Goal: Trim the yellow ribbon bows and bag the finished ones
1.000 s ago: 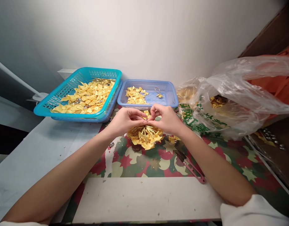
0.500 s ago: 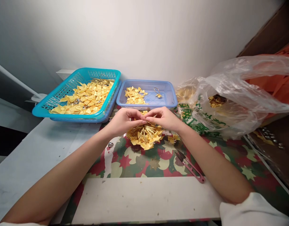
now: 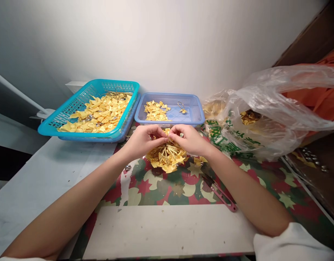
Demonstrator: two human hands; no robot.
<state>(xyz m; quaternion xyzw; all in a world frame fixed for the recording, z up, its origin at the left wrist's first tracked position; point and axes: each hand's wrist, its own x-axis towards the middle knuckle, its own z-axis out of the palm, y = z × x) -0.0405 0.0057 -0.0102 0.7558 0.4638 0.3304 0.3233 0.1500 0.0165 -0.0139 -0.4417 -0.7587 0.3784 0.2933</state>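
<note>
Yellow bows [image 3: 172,166] lie heaped on the table [image 3: 169,199], nearer its far edge than its near one, directly below the hands, probably so that each piece stays within easy reach. The left hand [image 3: 146,140] and right hand [image 3: 191,140] come close together over the heap, thumbs and fingers bent to a fine pinch, which would suit something small; what is clamped there, if anything, I cannot tell. A turquoise basket [image 3: 48,125] toward the far left corner and a blue basket [image 3: 197,119] along the far edge hold more bows, perhaps to leave working room. Snips [image 3: 224,197] lie just beside the right forearm, handle toward the near edge, seemingly for quick pick-up. The heaped bows look glossy and satiny, with gold wires [image 3: 168,152] fanned across the top.
</note>
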